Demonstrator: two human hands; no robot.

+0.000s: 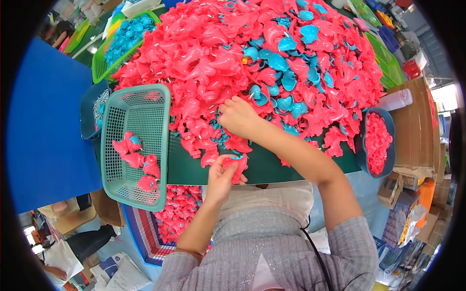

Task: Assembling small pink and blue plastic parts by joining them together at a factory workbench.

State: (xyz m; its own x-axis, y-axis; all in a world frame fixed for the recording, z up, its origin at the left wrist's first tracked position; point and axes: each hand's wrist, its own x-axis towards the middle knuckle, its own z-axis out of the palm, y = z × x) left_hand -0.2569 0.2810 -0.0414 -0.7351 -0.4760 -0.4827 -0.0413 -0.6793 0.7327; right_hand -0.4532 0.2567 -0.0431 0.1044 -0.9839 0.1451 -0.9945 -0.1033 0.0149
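Note:
Near the table's front edge, my left hand (221, 177) pinches a pink plastic part (236, 167) with a bit of blue showing on its upper edge. My right hand (238, 116) is at the near side of a big heap of glossy pink plastic pieces (204, 53), its fingers curled. Whatever those fingers hold, if anything, is hidden. Small blue pieces (221, 136) lie just below the right hand, and larger blue shell-shaped pieces (286, 80) are mixed into the heap. To the left, a green mesh basket (167, 131) holds several pink-and-blue pieces (151, 166).
A dark tub (87, 114) of small metal parts stands left of the mesh basket. Behind it is a bright green basket (99, 68) of blue pieces. At right, a dark tub (361, 150) holds small pink parts. Below the table edge, a striped crate (141, 233) contains pink pieces.

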